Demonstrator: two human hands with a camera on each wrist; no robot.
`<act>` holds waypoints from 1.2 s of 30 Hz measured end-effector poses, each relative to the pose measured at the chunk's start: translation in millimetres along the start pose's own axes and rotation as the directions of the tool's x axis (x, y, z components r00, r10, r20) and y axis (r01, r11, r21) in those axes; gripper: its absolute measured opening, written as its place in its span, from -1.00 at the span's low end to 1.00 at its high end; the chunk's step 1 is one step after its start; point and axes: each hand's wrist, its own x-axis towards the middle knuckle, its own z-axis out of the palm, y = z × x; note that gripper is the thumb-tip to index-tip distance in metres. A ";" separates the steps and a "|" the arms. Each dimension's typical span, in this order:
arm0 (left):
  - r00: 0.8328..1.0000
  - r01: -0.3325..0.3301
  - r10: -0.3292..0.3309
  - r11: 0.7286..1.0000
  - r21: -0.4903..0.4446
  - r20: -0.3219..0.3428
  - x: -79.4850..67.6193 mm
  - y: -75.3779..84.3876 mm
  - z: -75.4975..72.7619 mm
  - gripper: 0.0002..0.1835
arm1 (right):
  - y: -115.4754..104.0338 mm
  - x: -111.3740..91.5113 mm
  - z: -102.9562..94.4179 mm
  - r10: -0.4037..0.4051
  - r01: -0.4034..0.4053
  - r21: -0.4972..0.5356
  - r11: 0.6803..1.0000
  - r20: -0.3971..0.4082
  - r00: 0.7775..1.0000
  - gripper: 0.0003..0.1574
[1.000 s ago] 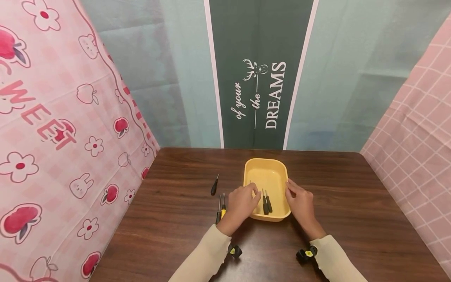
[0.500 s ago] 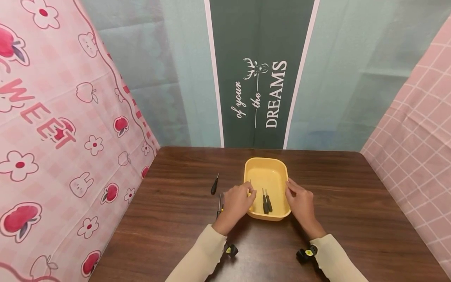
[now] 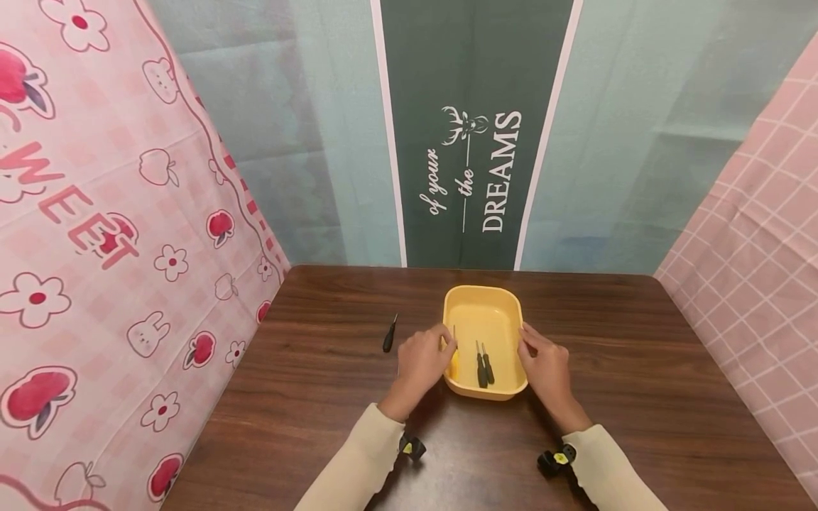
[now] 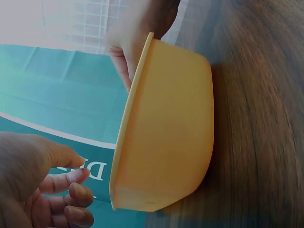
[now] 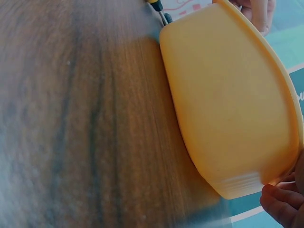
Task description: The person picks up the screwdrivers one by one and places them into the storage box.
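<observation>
"What just changed?"
"The left hand (image 3: 422, 362) has drawn leftward off the rounded rectangular yellow plastic tray (image 3: 482, 312), uncovering a yellow-handled screwdriver (image 3: 455, 367) inside, beside two black-handled screwdrivers (image 3: 482, 373). Its loosely bent fingers hold nothing."
"And the right hand (image 3: 548, 367)?"
"Pinching the tray's right rim."
"Meaning?"
"Probably released; another black screwdriver (image 3: 388, 338) lies left, on the brown wood-grain table (image 3: 319, 397)."

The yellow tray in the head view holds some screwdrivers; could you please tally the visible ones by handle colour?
Black-handled screwdrivers: 2
Yellow-handled screwdriver: 1
Total in sight in the yellow tray: 3
</observation>
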 end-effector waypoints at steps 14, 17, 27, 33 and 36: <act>0.992 -0.015 0.012 1.000 -0.021 -0.128 2.1 -16.4 -3.2 -0.90 | -0.2 0.2 -0.3 0.003 -0.003 -0.011 1.000 0.005 1.000 -0.69; 0.991 -0.010 0.007 1.000 -0.023 -0.133 2.5 -19.2 -3.0 -0.90 | 0.4 -0.2 -0.1 -0.001 0.001 -0.007 1.000 0.002 1.000 -0.69; 0.991 0.014 -0.015 1.000 -0.011 -0.131 2.6 -29.1 -0.2 -0.90 | 1.9 -1.5 1.2 -0.010 0.010 -0.009 1.000 -0.001 1.000 -0.68; 0.992 0.047 -0.047 0.999 -0.008 -0.118 4.4 -36.7 1.3 -0.87 | 1.1 -0.4 0.2 -0.015 0.015 -0.010 1.000 0.004 1.000 -0.67; 0.991 0.055 -0.055 0.998 -0.001 -0.124 5.2 -40.3 2.3 -0.88 | 1.5 -0.5 0.3 -0.017 0.017 -0.013 1.000 0.004 1.000 -0.67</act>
